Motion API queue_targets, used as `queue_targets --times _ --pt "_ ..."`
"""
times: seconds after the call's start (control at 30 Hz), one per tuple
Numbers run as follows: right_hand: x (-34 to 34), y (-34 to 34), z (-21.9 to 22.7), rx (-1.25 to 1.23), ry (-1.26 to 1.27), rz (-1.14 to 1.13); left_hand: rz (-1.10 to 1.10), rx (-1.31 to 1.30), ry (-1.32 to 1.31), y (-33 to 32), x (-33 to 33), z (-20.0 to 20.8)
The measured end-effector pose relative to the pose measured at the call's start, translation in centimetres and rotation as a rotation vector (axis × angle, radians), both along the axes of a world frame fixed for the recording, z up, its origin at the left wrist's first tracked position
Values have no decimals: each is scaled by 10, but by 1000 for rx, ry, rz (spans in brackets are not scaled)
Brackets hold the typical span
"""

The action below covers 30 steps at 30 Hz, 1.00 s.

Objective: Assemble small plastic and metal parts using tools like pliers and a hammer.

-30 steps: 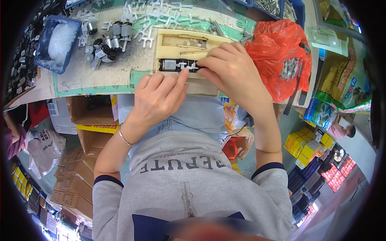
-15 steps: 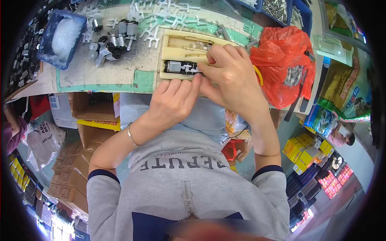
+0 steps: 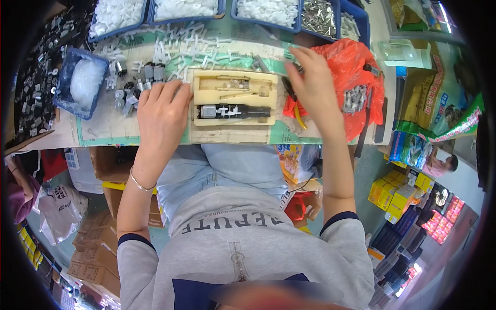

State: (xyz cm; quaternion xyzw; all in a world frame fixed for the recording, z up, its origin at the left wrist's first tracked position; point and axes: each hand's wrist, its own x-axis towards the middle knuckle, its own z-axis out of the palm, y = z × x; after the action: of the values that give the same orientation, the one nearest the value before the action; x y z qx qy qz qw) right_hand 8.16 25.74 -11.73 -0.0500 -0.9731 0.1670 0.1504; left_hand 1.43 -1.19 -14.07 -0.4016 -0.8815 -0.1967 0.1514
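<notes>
A cream fixture block (image 3: 232, 122) lies near the table's front edge. In its near slot sits a long black housing (image 3: 256, 112), with a silver motor (image 3: 207, 111) and white parts inside. Just left of the block rests my left hand (image 3: 164, 111), fingers stretched flat, close to white forked parts and small motors (image 3: 153, 71). My right hand (image 3: 316, 88) is raised right of the block, thumb and fingers apart, nothing visible between them. Beneath it are yellow-handled pliers (image 3: 299, 118), partly hidden, and a red plastic bag (image 3: 356, 67) holding small grey metal parts (image 3: 354, 99).
Blue bins (image 3: 188, 21) of white parts and a bin of metal pins (image 3: 319, 18) line the back. Loose white forked pieces (image 3: 206, 49) are strewn behind the block. At left stand a blue tray (image 3: 64, 93) with a whitish lump and a pile of dark parts (image 3: 36, 93).
Both hands have left the black housing in the block: the left moved left, the right moved right and farther back. The housing's right part now shows. The whole view has shifted, revealing more back bins.
</notes>
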Motion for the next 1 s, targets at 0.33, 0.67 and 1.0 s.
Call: queue_targets --times 0.33,0.67,1.0 --pt "-10 -7 0 -117 -81 46 67 132 -56 -4 2 -6" --pt "-52 -19 15 -153 -454 4 115 591 -550 -11 7 18" --pt "-25 -28 10 -1080 -183 -59 290 628 -396 -81 4 59"
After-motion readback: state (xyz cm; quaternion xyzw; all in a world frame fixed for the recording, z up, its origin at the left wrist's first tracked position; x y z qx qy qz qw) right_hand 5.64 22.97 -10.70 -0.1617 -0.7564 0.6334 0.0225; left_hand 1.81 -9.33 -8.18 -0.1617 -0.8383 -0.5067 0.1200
